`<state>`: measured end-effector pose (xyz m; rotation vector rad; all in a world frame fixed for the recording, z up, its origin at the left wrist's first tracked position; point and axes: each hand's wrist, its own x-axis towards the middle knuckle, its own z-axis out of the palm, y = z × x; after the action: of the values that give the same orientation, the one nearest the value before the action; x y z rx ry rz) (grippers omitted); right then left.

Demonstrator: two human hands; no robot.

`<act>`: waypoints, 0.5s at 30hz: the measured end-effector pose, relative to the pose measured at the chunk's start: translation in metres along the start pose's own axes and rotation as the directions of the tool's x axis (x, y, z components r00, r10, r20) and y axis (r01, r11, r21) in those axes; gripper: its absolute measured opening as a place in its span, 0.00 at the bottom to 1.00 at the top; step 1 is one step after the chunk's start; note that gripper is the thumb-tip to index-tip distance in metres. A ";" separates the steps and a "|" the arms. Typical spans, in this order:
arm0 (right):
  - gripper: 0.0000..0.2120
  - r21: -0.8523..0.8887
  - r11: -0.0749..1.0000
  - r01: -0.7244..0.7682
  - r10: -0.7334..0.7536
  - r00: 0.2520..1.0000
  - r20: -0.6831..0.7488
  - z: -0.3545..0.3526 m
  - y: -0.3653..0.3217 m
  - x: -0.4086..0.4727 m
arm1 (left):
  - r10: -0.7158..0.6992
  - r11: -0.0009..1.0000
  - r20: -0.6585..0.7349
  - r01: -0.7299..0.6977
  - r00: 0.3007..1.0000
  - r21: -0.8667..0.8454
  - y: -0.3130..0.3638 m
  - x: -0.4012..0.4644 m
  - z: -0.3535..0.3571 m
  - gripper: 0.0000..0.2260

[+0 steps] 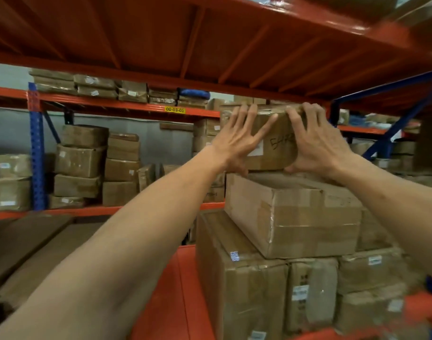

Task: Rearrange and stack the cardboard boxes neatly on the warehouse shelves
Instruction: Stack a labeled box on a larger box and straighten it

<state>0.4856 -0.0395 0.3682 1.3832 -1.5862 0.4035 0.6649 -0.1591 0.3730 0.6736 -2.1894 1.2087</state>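
Nearest, at bottom, the orange metal shelf deck (175, 290) carries big brown cardboard boxes wrapped in tape (246, 285), w/ white labels. On top of these lies a wide flat brown cardboard box (293, 217), a bit skewed. On that one stands the small brown cardboard box w/ black handwriting (278, 143), just under the orange shelf above (210, 45). Both hands are on it: left hand (239, 141) lies flat on the front face, fingers spread wide; right hand (315, 143) is pressed on its right side, fingers over the top edge, thumb low. Farther back, approx. across the aisle, another blue-and-orange rack (36, 148) holds more brown boxes; a yellow label (175, 109) reads 00-03-01.
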 end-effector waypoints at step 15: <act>0.68 -0.005 0.992 0.129 -0.128 0.987 0.092 0.052 0.021 -0.020 | -0.040 0.965 0.076 0.058 0.996 -0.256 0.022 -0.027 0.061 0.55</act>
<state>0.4423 -0.0609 0.3339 1.5054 -1.5597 0.2566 0.6568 -0.1976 0.3145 0.6641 -2.3208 0.8648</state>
